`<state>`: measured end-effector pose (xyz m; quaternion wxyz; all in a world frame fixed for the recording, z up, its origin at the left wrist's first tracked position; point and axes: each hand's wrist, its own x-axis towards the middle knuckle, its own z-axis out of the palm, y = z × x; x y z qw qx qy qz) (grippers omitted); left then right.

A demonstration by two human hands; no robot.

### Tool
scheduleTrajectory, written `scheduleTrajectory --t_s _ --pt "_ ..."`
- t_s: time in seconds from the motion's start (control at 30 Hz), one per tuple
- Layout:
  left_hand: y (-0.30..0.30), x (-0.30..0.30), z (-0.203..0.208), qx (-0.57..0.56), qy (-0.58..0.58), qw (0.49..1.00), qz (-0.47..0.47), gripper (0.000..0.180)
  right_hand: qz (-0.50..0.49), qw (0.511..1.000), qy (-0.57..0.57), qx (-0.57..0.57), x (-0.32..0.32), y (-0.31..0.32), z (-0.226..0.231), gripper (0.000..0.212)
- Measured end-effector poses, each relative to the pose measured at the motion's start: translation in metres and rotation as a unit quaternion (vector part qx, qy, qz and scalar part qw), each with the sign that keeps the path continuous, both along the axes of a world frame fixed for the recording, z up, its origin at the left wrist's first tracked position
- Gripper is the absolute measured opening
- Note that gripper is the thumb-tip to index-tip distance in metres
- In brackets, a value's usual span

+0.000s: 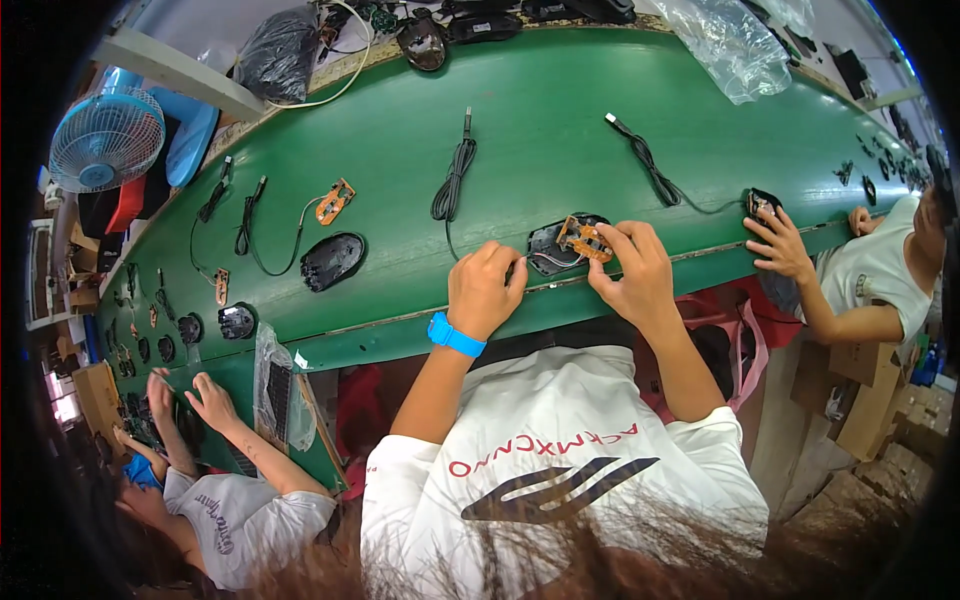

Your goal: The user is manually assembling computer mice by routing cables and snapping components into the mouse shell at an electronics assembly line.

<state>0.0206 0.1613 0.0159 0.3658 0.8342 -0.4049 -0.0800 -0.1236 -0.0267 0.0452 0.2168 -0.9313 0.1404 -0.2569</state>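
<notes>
Between my two hands lies a black computer mouse shell on the green belt. My right hand pinches an orange circuit board, which is tilted over the shell. Pale thin wires run from the board toward my left hand. My left hand is closed at the near left edge of the shell, with the cable's end between thumb and fingers. From there the black cable leads away to a tied bundle with a plug at its far end. My left fingertips are partly hidden.
To the left lie another mouse shell and a cabled circuit board. Another cable bundle leads right to a mouse part under a co-worker's hand. More co-workers sit left. A blue fan and plastic bag stand beyond.
</notes>
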Motion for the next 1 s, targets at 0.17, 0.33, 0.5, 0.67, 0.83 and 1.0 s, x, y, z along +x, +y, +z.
scheduleTrajectory --t_s 0.17,0.33,0.5,0.67,0.83,1.0 --pt "-0.003 0.007 0.01 0.029 -0.014 0.999 -0.033 0.009 -0.003 1.0 -0.002 0.002 0.0 0.0 0.002 0.044" --pt "-0.007 0.007 0.016 0.038 -0.093 0.992 -0.069 0.012 -0.006 1.0 -0.008 0.0 0.0 -0.001 0.004 0.044" --pt "-0.007 0.005 0.019 0.039 -0.085 0.993 -0.072 0.014 -0.013 1.0 0.0 0.009 -0.001 -0.001 0.004 0.043" --pt "-0.009 0.003 0.021 0.05 -0.073 0.993 -0.081 0.015 -0.017 1.0 -0.003 0.008 -0.002 0.0 0.003 0.046" --pt "-0.009 -0.001 0.023 0.067 -0.071 0.993 -0.07 0.015 -0.031 0.999 0.002 0.025 -0.001 0.001 -0.002 0.044" --pt "-0.011 -0.002 0.021 0.072 -0.046 0.995 -0.053 0.016 -0.046 0.998 0.007 0.049 0.0 0.005 -0.002 0.045"
